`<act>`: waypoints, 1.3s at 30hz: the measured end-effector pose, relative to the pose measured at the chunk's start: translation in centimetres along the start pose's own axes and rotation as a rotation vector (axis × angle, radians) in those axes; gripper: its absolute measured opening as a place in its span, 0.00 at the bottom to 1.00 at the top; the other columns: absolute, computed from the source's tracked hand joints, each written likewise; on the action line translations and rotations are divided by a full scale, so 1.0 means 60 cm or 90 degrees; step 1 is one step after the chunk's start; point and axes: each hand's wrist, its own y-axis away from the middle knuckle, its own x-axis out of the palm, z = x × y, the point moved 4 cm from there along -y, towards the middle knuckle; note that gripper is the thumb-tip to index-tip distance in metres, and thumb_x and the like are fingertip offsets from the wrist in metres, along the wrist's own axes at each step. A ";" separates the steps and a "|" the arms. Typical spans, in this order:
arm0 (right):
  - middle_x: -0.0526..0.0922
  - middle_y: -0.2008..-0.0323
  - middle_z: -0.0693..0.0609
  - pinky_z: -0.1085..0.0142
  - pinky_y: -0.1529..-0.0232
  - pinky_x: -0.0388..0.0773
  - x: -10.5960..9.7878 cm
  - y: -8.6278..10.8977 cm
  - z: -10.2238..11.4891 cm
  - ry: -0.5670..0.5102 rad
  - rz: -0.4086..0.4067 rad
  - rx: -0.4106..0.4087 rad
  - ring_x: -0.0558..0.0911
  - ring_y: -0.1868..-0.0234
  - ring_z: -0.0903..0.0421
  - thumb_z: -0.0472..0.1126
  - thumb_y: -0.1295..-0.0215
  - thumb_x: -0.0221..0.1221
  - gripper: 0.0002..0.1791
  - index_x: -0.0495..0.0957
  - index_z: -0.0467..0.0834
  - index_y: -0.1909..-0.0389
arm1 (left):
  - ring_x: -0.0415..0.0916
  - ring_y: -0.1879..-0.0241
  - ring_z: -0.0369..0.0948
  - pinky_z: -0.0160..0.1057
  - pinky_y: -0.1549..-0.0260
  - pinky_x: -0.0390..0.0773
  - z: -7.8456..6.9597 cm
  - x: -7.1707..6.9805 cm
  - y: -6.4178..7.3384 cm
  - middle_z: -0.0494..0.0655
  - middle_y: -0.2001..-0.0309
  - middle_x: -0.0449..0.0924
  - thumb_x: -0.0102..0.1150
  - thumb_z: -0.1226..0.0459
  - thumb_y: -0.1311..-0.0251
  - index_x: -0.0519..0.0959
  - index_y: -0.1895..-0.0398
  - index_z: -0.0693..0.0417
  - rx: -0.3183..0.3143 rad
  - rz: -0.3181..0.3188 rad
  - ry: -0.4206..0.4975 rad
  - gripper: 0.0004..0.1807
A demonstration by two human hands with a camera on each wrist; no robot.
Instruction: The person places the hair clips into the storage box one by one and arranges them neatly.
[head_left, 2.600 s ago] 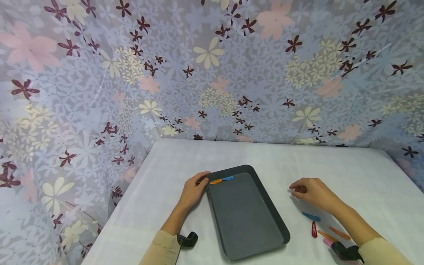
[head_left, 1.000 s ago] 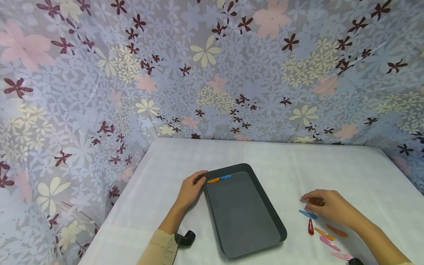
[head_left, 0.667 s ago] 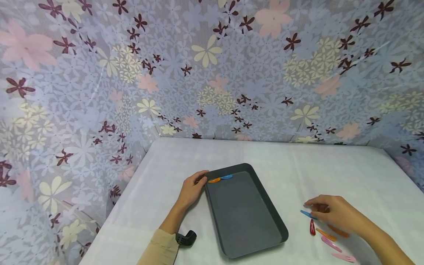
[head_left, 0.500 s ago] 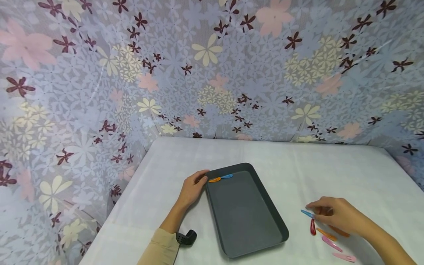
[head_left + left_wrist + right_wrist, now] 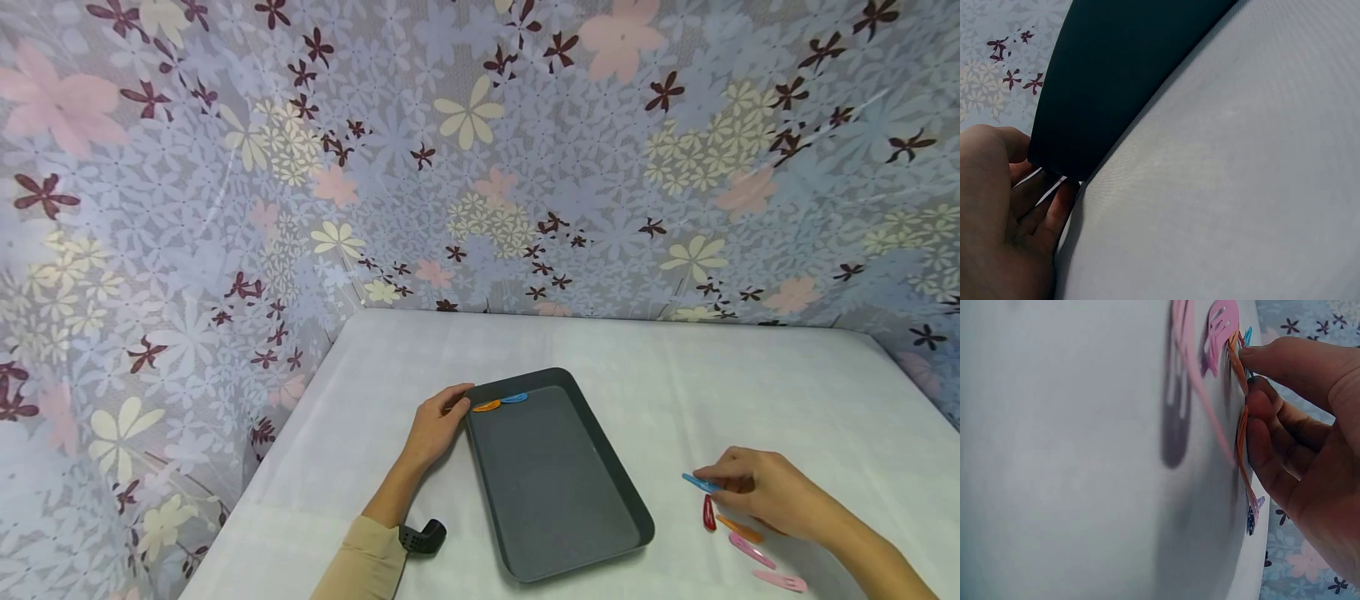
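My left hand (image 5: 433, 429) holds the far left corner of a dark grey tray (image 5: 555, 483), its thumb at the rim. In the left wrist view, the fingers reach around that corner. Inside the tray, an orange hair clip (image 5: 487, 407) and a blue one lie end to end along the far wall. To the tray's right, my right hand (image 5: 772, 492) pinches another blue hair clip (image 5: 696, 481) between thumb and fingers, low over the cloth. In the right wrist view, the hand (image 5: 1297, 425) hides most of that clip.
Beside the right hand lie a red hair clip (image 5: 708, 513), an orange one, a pink clip (image 5: 752, 551) and a pale pink clip (image 5: 780, 581). Another orange clip (image 5: 1242, 440) shows below the fingers in the right wrist view. Flowered fabric (image 5: 480, 167) rises behind the white-covered table.
My right hand has come down and towards me to the blue hair clip, and its fingers have closed on it. The left hand has stayed at the tray's corner.
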 end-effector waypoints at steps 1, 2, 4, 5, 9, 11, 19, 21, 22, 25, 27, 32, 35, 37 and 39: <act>0.78 0.70 0.61 0.74 0.76 0.69 0.000 0.000 0.000 0.000 0.001 0.001 0.70 0.74 0.69 0.49 0.44 0.65 0.17 0.83 0.49 0.53 | 0.76 0.45 0.42 0.46 0.44 0.73 -0.001 0.000 0.000 0.41 0.44 0.79 0.49 0.52 0.33 0.75 0.42 0.36 0.000 0.000 -0.002 0.18; 0.78 0.70 0.60 0.74 0.76 0.69 0.001 0.000 0.000 -0.001 0.001 0.001 0.69 0.75 0.69 0.49 0.44 0.65 0.17 0.83 0.50 0.53 | 0.76 0.44 0.41 0.46 0.44 0.73 -0.001 0.000 0.001 0.40 0.44 0.78 0.49 0.52 0.33 0.75 0.42 0.36 -0.001 0.001 -0.003 0.18; 0.78 0.70 0.60 0.74 0.76 0.69 0.001 0.001 -0.001 -0.001 0.003 -0.001 0.69 0.75 0.70 0.49 0.44 0.65 0.17 0.83 0.50 0.53 | 0.76 0.44 0.41 0.46 0.44 0.73 -0.002 0.000 0.002 0.40 0.44 0.78 0.48 0.52 0.33 0.75 0.42 0.36 -0.001 0.001 -0.006 0.18; 0.77 0.69 0.61 0.74 0.75 0.69 0.001 0.000 -0.001 -0.001 0.006 -0.003 0.69 0.75 0.70 0.49 0.44 0.65 0.16 0.84 0.50 0.54 | 0.76 0.44 0.41 0.47 0.43 0.73 -0.003 0.000 0.002 0.41 0.43 0.78 0.48 0.52 0.33 0.75 0.42 0.36 0.000 0.002 -0.006 0.18; 0.77 0.69 0.62 0.74 0.74 0.70 0.000 -0.002 -0.001 0.007 0.012 -0.005 0.69 0.74 0.71 0.48 0.44 0.65 0.15 0.84 0.51 0.55 | 0.76 0.44 0.41 0.46 0.43 0.73 -0.003 0.000 0.003 0.40 0.44 0.78 0.49 0.52 0.33 0.75 0.42 0.36 -0.008 0.003 -0.002 0.18; 0.77 0.69 0.63 0.75 0.73 0.70 -0.001 -0.004 -0.001 0.016 0.011 -0.003 0.70 0.73 0.71 0.46 0.44 0.65 0.15 0.84 0.51 0.55 | 0.76 0.44 0.42 0.47 0.43 0.73 -0.004 0.000 0.003 0.41 0.44 0.78 0.49 0.52 0.33 0.75 0.42 0.36 -0.008 0.004 0.001 0.18; 0.77 0.68 0.63 0.74 0.71 0.72 -0.010 -0.024 0.011 0.042 -0.001 -0.013 0.70 0.72 0.71 0.43 0.43 0.64 0.13 0.84 0.51 0.55 | 0.76 0.44 0.42 0.47 0.44 0.74 0.000 -0.002 0.000 0.40 0.44 0.78 0.48 0.52 0.32 0.75 0.42 0.35 -0.001 0.004 -0.005 0.17; 0.77 0.68 0.63 0.74 0.71 0.72 -0.013 -0.031 0.016 0.044 -0.005 -0.016 0.71 0.71 0.71 0.42 0.43 0.64 0.13 0.84 0.51 0.55 | 0.76 0.45 0.41 0.46 0.44 0.74 0.001 -0.003 -0.001 0.40 0.44 0.78 0.48 0.52 0.33 0.75 0.42 0.35 -0.001 0.002 -0.005 0.17; 0.77 0.68 0.63 0.74 0.71 0.73 -0.014 -0.034 0.018 0.043 -0.007 -0.016 0.71 0.71 0.71 0.42 0.43 0.64 0.13 0.84 0.52 0.55 | 0.76 0.45 0.41 0.46 0.44 0.74 0.002 -0.003 -0.002 0.40 0.44 0.78 0.48 0.52 0.33 0.75 0.42 0.35 0.001 0.000 -0.006 0.17; 0.77 0.68 0.64 0.74 0.71 0.73 -0.018 -0.044 0.027 0.045 -0.018 -0.026 0.71 0.71 0.71 0.42 0.43 0.64 0.13 0.84 0.52 0.55 | 0.76 0.45 0.41 0.46 0.44 0.74 0.002 -0.003 -0.003 0.39 0.44 0.78 0.48 0.52 0.33 0.75 0.42 0.37 -0.003 0.000 -0.003 0.18; 0.77 0.68 0.64 0.74 0.70 0.73 -0.019 -0.050 0.032 0.043 -0.020 -0.040 0.72 0.71 0.71 0.41 0.43 0.64 0.13 0.84 0.51 0.55 | 0.76 0.45 0.41 0.47 0.44 0.74 0.001 -0.003 -0.003 0.40 0.44 0.78 0.48 0.52 0.33 0.75 0.42 0.38 0.001 0.000 -0.005 0.18; 0.77 0.68 0.63 0.74 0.70 0.74 -0.022 -0.064 0.043 0.046 -0.018 -0.068 0.72 0.70 0.72 0.39 0.43 0.64 0.13 0.84 0.51 0.55 | 0.76 0.45 0.42 0.47 0.44 0.74 0.000 -0.001 -0.002 0.41 0.44 0.78 0.48 0.53 0.32 0.75 0.42 0.37 0.002 0.001 -0.004 0.17; 0.77 0.68 0.63 0.74 0.71 0.73 -0.023 -0.071 0.050 0.051 -0.016 -0.067 0.72 0.70 0.72 0.38 0.44 0.64 0.14 0.84 0.52 0.56 | 0.76 0.44 0.42 0.47 0.44 0.74 0.000 -0.001 -0.002 0.41 0.44 0.78 0.48 0.53 0.32 0.75 0.42 0.35 0.000 0.002 -0.001 0.17; 0.77 0.68 0.64 0.74 0.70 0.73 -0.023 -0.077 0.055 0.056 -0.012 -0.071 0.72 0.70 0.72 0.37 0.44 0.64 0.15 0.84 0.52 0.56 | 0.76 0.44 0.42 0.47 0.44 0.74 0.000 -0.001 -0.001 0.41 0.44 0.79 0.48 0.52 0.33 0.75 0.42 0.35 0.001 0.001 -0.002 0.17; 0.77 0.68 0.64 0.74 0.70 0.73 -0.021 -0.083 0.061 0.061 -0.005 -0.076 0.73 0.70 0.72 0.36 0.44 0.63 0.15 0.84 0.52 0.56 | 0.76 0.44 0.42 0.47 0.44 0.74 0.000 -0.001 0.000 0.41 0.44 0.79 0.48 0.52 0.33 0.75 0.42 0.36 0.003 0.000 -0.003 0.17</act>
